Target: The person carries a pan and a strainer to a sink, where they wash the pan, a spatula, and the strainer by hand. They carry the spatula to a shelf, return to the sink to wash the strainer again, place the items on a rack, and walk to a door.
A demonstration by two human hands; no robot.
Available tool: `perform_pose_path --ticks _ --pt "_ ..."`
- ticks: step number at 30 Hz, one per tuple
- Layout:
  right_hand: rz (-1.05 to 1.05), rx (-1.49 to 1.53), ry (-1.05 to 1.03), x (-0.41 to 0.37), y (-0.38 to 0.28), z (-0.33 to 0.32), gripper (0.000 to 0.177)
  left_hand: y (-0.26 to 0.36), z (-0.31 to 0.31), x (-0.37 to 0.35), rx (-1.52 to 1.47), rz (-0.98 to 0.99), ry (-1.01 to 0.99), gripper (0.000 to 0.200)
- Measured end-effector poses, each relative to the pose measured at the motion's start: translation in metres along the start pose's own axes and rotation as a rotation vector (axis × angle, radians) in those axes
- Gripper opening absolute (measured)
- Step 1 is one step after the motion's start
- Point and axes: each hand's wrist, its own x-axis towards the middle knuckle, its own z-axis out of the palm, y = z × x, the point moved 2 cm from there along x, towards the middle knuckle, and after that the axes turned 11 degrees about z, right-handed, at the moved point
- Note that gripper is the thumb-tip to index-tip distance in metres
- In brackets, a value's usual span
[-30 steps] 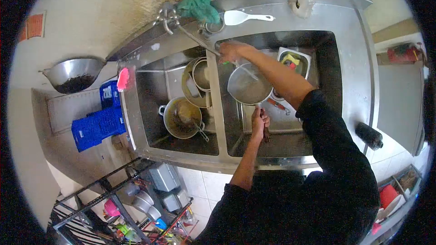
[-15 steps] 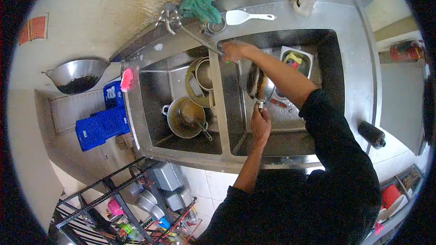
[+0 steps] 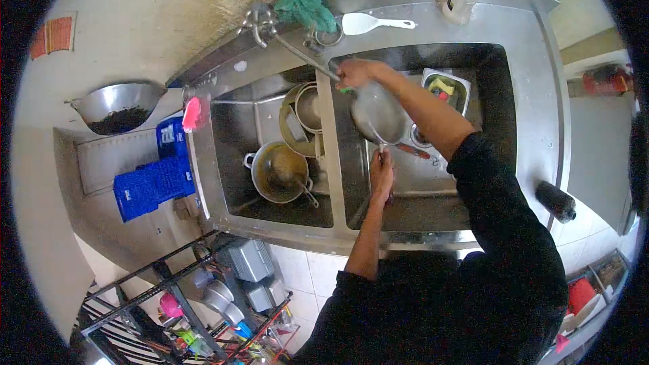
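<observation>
My left hand (image 3: 382,174) is closed around the handle of a round metal pan (image 3: 380,116) over the right sink basin. The pan's light grey inside faces up, and a thin stream of water seems to fall into it. At the far side of the pan, my right hand (image 3: 354,73) is closed at the end of the faucet spout (image 3: 302,55). A small bit of green (image 3: 347,90) shows under its fingers; what it is I cannot make out. A knife-like tool with a reddish handle (image 3: 414,151) lies in the basin beside the pan.
A steel tray with sponges (image 3: 462,86) sits in the right basin (image 3: 433,213). The left basin holds a pot with a ladle (image 3: 278,192) and stacked bowls (image 3: 295,136). Along the back ledge are a green cloth (image 3: 305,8), a white rice spatula (image 3: 362,23) and a pump bottle (image 3: 460,3).
The pan has turned from tilted, with its dark burnt-looking side showing, to inside up under the spout. My left hand has shifted slightly left. My right hand stays at the spout.
</observation>
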Motion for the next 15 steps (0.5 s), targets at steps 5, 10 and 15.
perform_pose_path --ticks 5,10,15 --pt "0.545 1.156 -0.235 -0.027 -0.019 -0.003 0.035 -0.007 -0.004 -0.017 -0.818 -0.416 -0.272 0.041" --pt "0.365 1.226 -0.153 -0.035 -0.043 -0.017 0.031 0.018 0.018 -0.034 -1.656 -0.634 -0.606 0.041" --pt "0.569 0.951 -0.209 -0.034 -0.034 -0.023 0.031 0.022 0.032 -0.036 -2.006 -0.46 -0.566 0.039"
